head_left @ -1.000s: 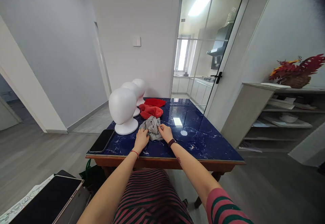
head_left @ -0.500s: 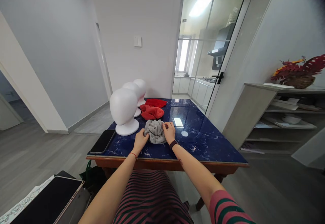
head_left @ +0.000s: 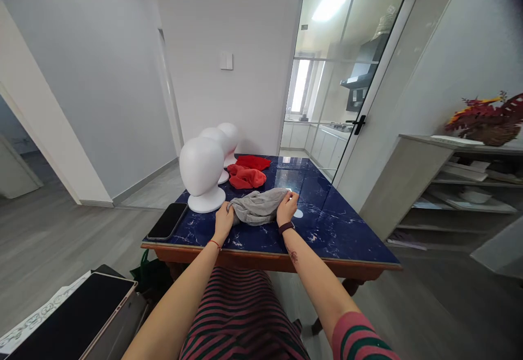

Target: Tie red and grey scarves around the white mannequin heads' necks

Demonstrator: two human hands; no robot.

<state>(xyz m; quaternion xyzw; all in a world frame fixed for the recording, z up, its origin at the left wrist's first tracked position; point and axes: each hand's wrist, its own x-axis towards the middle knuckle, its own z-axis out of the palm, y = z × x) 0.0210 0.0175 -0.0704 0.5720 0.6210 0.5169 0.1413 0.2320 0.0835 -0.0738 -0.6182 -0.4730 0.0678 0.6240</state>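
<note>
A soft grey cloth [head_left: 258, 207] is stretched sideways between my two hands, just over the near part of the blue table. Its kind I cannot make out. My left hand [head_left: 224, 220] grips the left end with closed fingers. At the right end, my right hand [head_left: 287, 207] pinches the fabric. Beyond the grey cloth lies a crumpled orange-red cloth [head_left: 247, 177], and behind that a darker red one [head_left: 253, 162]. The nearest white mannequin head [head_left: 201, 174] stands just beyond my left hand; two more heads are lined up behind it.
The dark blue marble-patterned tabletop [head_left: 327, 229] has a wooden edge. A black phone [head_left: 167, 221] lies at its left corner. A tablet [head_left: 69, 316] is at the lower left. To the right stand a glass door [head_left: 322, 87] and a grey shelf unit [head_left: 420, 185].
My hands have moved apart, the right one further right, drawing the bunched grey cloth out into a wider shape. The view has shifted slightly.
</note>
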